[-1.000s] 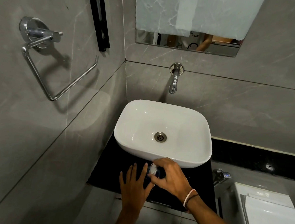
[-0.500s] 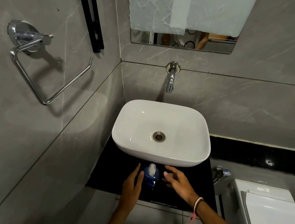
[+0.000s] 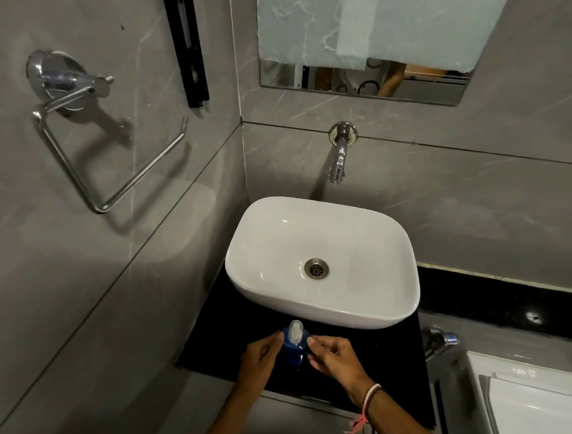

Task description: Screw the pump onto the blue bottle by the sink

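Note:
A small blue bottle [image 3: 294, 350] stands on the black counter [image 3: 218, 328] just in front of the white sink basin [image 3: 326, 313]. A white pump [image 3: 295, 330] sits on top of it, its nozzle pointing towards the basin. My left hand [image 3: 259, 359] presses against the bottle's left side with its fingers curled round it. My right hand [image 3: 333, 356] touches the bottle's right side with thumb and fingertips near the pump's collar. The bottle's lower part is hidden between my hands.
A wall tap [image 3: 340, 157] hangs over the basin. A chrome towel ring [image 3: 101, 152] juts from the left wall. A white toilet cistern [image 3: 538, 402] and a chrome valve [image 3: 439, 340] lie to the right. A mirror [image 3: 366, 39] is above.
My right hand came off the pump top, opened, then closed in on the bottle's right side. My left hand moved from flat beside the bottle to gripping its left side.

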Demonstrator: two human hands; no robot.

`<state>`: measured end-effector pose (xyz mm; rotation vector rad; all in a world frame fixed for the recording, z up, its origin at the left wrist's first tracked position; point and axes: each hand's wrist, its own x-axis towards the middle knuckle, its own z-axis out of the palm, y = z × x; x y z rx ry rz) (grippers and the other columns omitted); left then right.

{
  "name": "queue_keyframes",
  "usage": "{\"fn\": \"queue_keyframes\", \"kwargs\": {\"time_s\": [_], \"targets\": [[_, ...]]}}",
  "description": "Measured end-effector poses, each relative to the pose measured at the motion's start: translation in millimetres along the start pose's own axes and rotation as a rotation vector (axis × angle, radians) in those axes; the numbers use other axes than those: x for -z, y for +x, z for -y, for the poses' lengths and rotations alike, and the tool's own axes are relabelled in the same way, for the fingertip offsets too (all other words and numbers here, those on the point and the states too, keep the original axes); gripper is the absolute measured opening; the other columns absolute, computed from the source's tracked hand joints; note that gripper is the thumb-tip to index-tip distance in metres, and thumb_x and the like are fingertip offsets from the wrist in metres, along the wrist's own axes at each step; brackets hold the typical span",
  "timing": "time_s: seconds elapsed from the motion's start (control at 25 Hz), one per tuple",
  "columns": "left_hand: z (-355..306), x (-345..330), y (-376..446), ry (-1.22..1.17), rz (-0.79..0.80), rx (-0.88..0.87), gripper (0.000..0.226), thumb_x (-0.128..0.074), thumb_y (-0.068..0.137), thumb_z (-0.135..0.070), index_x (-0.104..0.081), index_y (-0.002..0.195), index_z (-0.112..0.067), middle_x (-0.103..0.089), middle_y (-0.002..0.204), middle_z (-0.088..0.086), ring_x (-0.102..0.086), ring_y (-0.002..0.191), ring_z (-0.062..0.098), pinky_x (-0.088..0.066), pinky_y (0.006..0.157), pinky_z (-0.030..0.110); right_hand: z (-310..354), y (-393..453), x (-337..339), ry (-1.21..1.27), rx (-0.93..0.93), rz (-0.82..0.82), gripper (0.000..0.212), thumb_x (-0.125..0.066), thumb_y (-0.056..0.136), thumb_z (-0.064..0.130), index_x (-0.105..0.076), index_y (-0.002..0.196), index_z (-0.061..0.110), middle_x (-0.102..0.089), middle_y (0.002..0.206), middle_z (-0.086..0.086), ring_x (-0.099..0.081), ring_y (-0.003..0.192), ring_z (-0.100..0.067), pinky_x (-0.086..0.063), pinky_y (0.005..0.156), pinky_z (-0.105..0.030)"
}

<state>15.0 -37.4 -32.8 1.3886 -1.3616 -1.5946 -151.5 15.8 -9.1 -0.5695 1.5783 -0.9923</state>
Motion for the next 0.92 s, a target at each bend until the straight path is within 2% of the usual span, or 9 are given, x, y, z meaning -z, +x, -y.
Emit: {"fn": "queue_keyframes", "kwargs": {"time_s": [0.16,0.28,0.4,0.44,0.56,0.72,0.84,0.92], "targets": [[-1,35,14,0.011,-0.110,0.021,0.019,-0.062,0.093,-0.025,-0.073,0.103,-0.014,-0.071,0.090,-0.008,-0.063,0.088,0.002,-0.046,0.064,0.003,10,16,-38,-0.016,0.010,0.052,0.027,-0.061,0.100,0.013,-0.071,0.115,-0.006,-0.070,0.099,-0.015,-0.062,0.096,-0.022,-0.052,0.104,-0.041],[-5,71,30,0.042,-0.181,0.013,0.014,-0.061,0.093,-0.021,-0.074,0.094,-0.016,-0.069,0.083,-0.013,-0.063,0.084,0.002,-0.045,0.061,0.002,21,34,-75,-0.058,0.024,0.076,0.027,-0.062,0.100,0.013,-0.071,0.113,-0.008,-0.066,0.092,-0.016,-0.061,0.087,-0.022,-0.054,0.087,-0.034],[-9,102,44,0.053,-0.225,0.003,0.015,-0.060,0.094,-0.017,-0.072,0.086,-0.021,-0.069,0.075,-0.020,-0.062,0.076,-0.004,-0.045,0.061,0.002,29,47,-108,-0.106,0.021,0.093,0.030,-0.063,0.099,0.015,-0.069,0.117,-0.008,-0.065,0.090,-0.015,-0.060,0.075,-0.015,-0.055,0.073,-0.025],[-9,109,47,0.051,-0.231,0.011,0.016,-0.059,0.094,-0.016,-0.072,0.085,-0.020,-0.069,0.072,-0.020,-0.062,0.073,-0.005,-0.046,0.060,0.003,29,51,-116,-0.104,0.019,0.095,0.031,-0.064,0.099,0.016,-0.069,0.119,-0.007,-0.066,0.093,-0.015,-0.062,0.078,-0.016,-0.057,0.076,-0.028],[-7,123,52,0.051,-0.255,0.024,0.014,-0.058,0.095,-0.016,-0.072,0.095,-0.013,-0.068,0.080,-0.013,-0.060,0.077,-0.002,-0.046,0.064,0.009,32,57,-134,-0.090,0.013,0.094,0.030,-0.064,0.099,0.018,-0.069,0.122,-0.001,-0.071,0.109,-0.017,-0.066,0.097,-0.021,-0.057,0.095,-0.038],[-4,124,50,0.027,-0.303,-0.025,0.017,-0.059,0.094,-0.010,-0.072,0.097,0.001,-0.069,0.089,0.008,-0.062,0.087,0.019,-0.045,0.081,0.030,30,60,-139,-0.099,0.019,0.088,0.029,-0.062,0.100,0.019,-0.069,0.122,0.000,-0.069,0.108,-0.012,-0.065,0.099,-0.019,-0.057,0.095,-0.037],[-8,120,44,0.015,-0.288,-0.031,0.013,-0.058,0.094,-0.010,-0.070,0.088,-0.008,-0.068,0.083,0.009,-0.060,0.087,0.021,-0.045,0.082,0.034,34,55,-139,-0.119,0.007,0.099,0.030,-0.062,0.100,0.020,-0.069,0.122,0.001,-0.070,0.109,-0.011,-0.066,0.100,-0.019,-0.057,0.095,-0.038],[-10,117,40,0.014,-0.320,-0.059,0.017,-0.056,0.096,-0.015,-0.071,0.094,-0.008,-0.069,0.088,0.008,-0.061,0.092,0.021,-0.044,0.085,0.033,34,49,-136,-0.183,0.067,0.061,0.027,-0.064,0.099,0.022,-0.071,0.117,0.004,-0.074,0.109,-0.011,-0.068,0.095,-0.016,-0.058,0.094,-0.036]]}}
